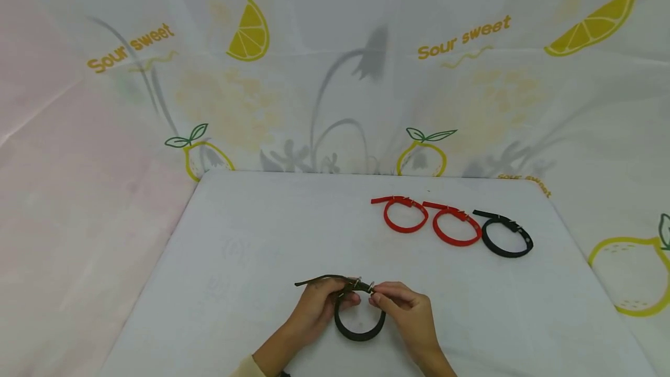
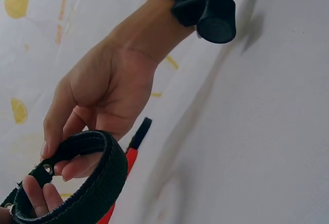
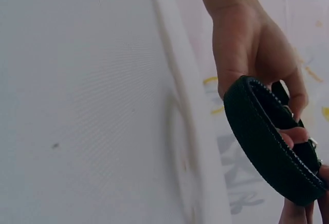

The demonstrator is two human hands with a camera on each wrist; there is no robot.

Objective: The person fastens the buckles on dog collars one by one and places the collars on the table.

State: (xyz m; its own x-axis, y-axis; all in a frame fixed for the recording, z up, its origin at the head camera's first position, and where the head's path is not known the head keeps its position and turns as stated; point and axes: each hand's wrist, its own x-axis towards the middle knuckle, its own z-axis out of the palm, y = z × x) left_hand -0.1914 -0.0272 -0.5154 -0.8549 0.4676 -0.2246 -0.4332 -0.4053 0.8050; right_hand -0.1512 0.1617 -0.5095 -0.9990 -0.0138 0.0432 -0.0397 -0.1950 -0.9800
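Observation:
Both hands hold a dark green buckled collar near the front middle of the table. My left hand grips it on the left, its thumb along the strap by the buckle, and the strap's loose end sticks out leftward past it. On the other side, my right hand pinches the strap beside a metal fitting with thumb and fingers. The collar's loop hangs below the fingers. A metal-rimmed hole shows in the strap of the collar in the left wrist view. Dark edge stitching runs round the collar in the right wrist view.
Two red collars and a black collar lie in a row at the table's back right. They are buckled into loops with tails pointing left. A lemon-printed cloth hangs behind the white table.

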